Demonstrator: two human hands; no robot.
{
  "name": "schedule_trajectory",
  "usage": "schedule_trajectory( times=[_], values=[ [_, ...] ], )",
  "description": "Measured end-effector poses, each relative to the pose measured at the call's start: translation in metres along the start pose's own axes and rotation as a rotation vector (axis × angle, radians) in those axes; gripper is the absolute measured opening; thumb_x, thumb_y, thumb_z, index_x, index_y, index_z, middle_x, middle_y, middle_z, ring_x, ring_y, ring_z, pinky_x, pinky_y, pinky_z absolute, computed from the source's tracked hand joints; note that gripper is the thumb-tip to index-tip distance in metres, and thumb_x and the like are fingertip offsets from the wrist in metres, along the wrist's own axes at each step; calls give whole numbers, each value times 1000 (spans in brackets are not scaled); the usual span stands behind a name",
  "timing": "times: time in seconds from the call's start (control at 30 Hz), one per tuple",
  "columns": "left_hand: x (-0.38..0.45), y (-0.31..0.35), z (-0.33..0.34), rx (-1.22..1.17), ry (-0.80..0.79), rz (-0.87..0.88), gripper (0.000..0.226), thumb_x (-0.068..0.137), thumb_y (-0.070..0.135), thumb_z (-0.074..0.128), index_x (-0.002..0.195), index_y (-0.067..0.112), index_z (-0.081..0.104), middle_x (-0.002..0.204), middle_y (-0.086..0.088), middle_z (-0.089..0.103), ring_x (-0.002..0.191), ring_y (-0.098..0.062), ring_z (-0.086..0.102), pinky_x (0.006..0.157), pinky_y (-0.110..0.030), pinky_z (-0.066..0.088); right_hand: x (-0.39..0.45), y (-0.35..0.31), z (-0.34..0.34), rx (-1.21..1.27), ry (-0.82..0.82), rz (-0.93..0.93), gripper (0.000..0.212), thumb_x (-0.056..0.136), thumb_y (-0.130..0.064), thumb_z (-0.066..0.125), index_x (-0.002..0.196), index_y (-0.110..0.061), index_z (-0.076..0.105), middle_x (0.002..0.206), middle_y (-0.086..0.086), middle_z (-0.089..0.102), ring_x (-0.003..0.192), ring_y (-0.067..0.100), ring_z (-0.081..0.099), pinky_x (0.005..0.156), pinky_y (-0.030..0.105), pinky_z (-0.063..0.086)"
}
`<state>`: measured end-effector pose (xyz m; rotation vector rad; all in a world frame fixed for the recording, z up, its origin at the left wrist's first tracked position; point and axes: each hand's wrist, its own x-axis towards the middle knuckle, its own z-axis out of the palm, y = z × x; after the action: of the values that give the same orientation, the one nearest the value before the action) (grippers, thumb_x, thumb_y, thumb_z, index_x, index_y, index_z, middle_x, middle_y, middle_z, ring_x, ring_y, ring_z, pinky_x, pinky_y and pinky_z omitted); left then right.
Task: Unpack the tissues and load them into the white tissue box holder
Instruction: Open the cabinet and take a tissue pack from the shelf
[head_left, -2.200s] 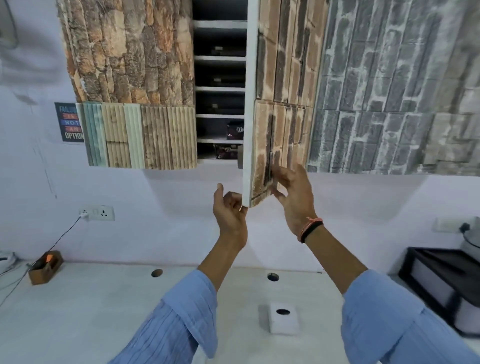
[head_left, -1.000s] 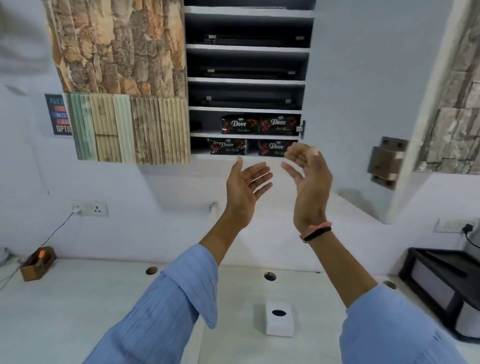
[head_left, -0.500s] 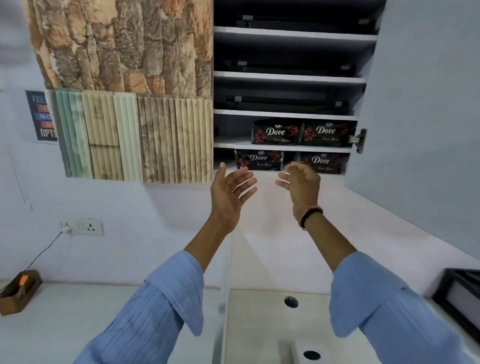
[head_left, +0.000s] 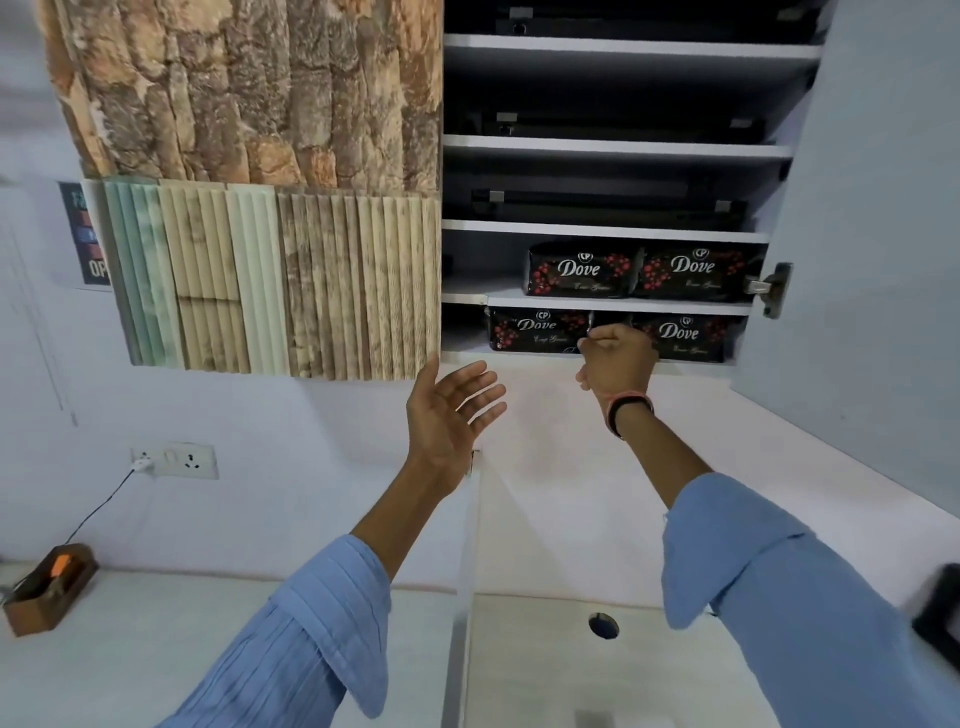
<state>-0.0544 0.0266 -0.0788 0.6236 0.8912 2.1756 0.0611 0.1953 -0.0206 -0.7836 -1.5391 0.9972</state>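
Several black "Dove" tissue packs lie in the open wall cabinet: two on one shelf (head_left: 582, 270) and two on the lowest shelf. My right hand (head_left: 618, 361) reaches up to the lowest shelf. Its fingers are pinched on the end of the lower left tissue pack (head_left: 535, 330), at the gap beside the lower right tissue pack (head_left: 685, 335). My left hand (head_left: 449, 410) hovers open, palm up, just below the cabinet and holds nothing. Only a blurred sliver of the white tissue box holder (head_left: 597, 721) shows at the bottom edge of the counter.
The cabinet door (head_left: 883, 260) stands swung open at the right, its hinge (head_left: 771, 288) beside the packs. Upper shelves hold flat dark items. A closed stone-patterned door (head_left: 249, 104) is at left. On the white counter (head_left: 156, 649) sits a small wooden box (head_left: 47, 587); a wall socket (head_left: 176, 460) is above it.
The cabinet door was pulled open and both hands came away from it. My right hand has since risen to the lowest shelf and closed on a pack's end. The view tilted upward.
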Motion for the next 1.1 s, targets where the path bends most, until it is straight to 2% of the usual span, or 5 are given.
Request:
schedule_trajectory(
  times=[0.27,0.53,0.83,1.0,1.1],
  values=[
    [-5,-15,-2,-66,44,27,59,98,55,50,111,1,72,106,-15,72,99,-31,69,103,-48,51,-47,14,-32,52,79,-209,10,86,-20,72,94,-15,70,89,3,74,74,26,71,55,37,61],
    [-7,-31,1,-84,94,25,58,97,57,50,108,6,74,104,-11,74,100,-29,66,101,-45,49,-24,-30,-45,575,-319,629,58,80,-64,67,117,-20,56,116,12,55,110,33,58,97,56,53],
    [-16,-45,3,-130,119,3,60,95,60,51,114,7,72,113,-12,71,110,-31,63,105,-46,46,-21,-22,-26,617,-463,644,5,86,-9,62,89,-9,57,82,15,60,76,26,58,80,42,55],
    [-35,-74,6,-216,101,-25,77,87,73,54,125,7,67,130,-14,67,122,-31,63,112,-52,43,-52,25,-37,618,-481,555,41,58,-10,79,98,-1,74,97,20,63,93,31,56,81,42,50],
    [-52,-97,15,-303,129,-36,88,79,82,55,136,14,63,135,-13,68,129,-31,61,112,-55,41,-77,47,-50,647,-445,452,23,72,-6,78,94,-1,72,90,14,70,89,27,61,71,32,50]
  ],
)
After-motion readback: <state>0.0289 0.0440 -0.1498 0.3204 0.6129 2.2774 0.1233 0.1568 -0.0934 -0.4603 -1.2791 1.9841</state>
